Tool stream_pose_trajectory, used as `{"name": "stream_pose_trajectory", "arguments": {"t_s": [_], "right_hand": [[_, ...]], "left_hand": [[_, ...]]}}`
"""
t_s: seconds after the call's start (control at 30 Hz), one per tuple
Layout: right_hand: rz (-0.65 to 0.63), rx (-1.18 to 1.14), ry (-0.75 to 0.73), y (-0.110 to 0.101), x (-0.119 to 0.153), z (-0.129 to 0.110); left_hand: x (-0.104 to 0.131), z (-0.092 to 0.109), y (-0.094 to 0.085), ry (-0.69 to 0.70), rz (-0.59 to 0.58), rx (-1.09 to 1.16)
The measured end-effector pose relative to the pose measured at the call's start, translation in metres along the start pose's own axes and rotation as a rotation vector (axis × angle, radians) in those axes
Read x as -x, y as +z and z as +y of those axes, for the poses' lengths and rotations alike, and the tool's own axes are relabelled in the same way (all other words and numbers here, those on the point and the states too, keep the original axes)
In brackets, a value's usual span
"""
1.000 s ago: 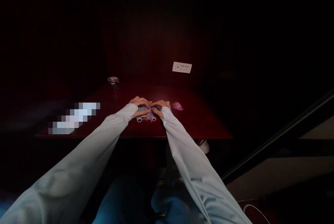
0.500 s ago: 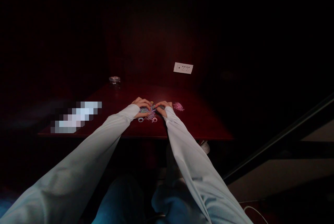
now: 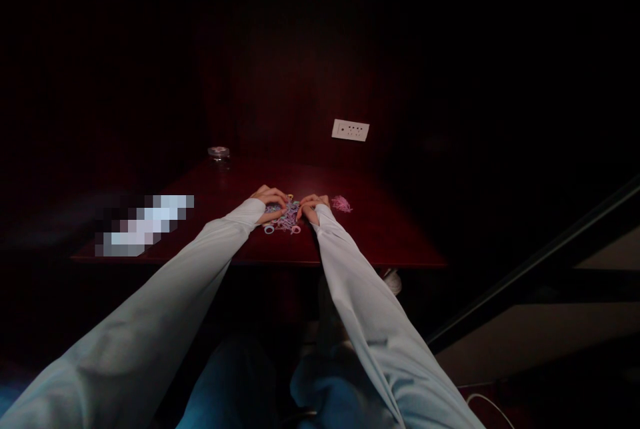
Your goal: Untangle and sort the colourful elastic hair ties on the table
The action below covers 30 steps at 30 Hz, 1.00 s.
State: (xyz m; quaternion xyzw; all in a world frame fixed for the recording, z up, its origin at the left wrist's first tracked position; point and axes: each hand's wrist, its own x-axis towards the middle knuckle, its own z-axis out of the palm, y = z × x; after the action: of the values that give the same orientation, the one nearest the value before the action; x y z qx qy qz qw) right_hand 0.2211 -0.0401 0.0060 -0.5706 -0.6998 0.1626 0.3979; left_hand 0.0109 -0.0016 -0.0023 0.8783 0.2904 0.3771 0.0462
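Note:
A mixed pile of small, thin, pastel bands, apparently hair ties (image 3: 289,216), lies spread on the dark red table between my hands. My left hand (image 3: 273,200) rests at the pile's left side, fingers curved over it and thumb apart. At the opposite side my right hand (image 3: 311,205) touches the pile with bent fingertips, the thumb a little apart; nothing held shows. Small rings lie around the edge: a light blue ring (image 3: 269,230), a pink ring (image 3: 295,230) and a yellow one (image 3: 290,196). Beyond my right hand sits a separate pink heap of bands (image 3: 342,204).
A clear lidded jar (image 3: 219,154) stands at the table's back left. On the left lies a pixelated bright object (image 3: 147,226). A white wall socket (image 3: 351,130) is behind the table (image 3: 390,236). A white cable (image 3: 490,406) runs low at the right.
My right hand has drawn slightly back to the right, its fingertips now pointing down, uncovering more of the pile's middle. My left hand has barely shifted.

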Motion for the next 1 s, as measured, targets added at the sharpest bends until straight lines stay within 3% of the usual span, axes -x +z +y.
{"name": "stream_pose_trajectory", "arguments": {"t_s": [0.4,0.6,0.83,1.0], "right_hand": [[-0.04,0.036,-0.04,-0.0021,0.0,0.0017],[-0.035,0.05,-0.015,-0.0016,-0.0005,-0.0004],[-0.037,0.025,-0.144,-0.0074,0.0058,0.0047],[-0.027,0.021,-0.136,-0.0073,0.0066,0.0058]], "left_hand": [[-0.0019,-0.0031,0.0046,-0.021,0.054,0.006],[-0.0023,-0.0061,0.0001,0.006,0.015,0.009],[-0.003,-0.0063,0.0054,-0.028,0.095,0.024],[-0.0025,-0.0052,0.0056,-0.018,0.101,0.031]]}}
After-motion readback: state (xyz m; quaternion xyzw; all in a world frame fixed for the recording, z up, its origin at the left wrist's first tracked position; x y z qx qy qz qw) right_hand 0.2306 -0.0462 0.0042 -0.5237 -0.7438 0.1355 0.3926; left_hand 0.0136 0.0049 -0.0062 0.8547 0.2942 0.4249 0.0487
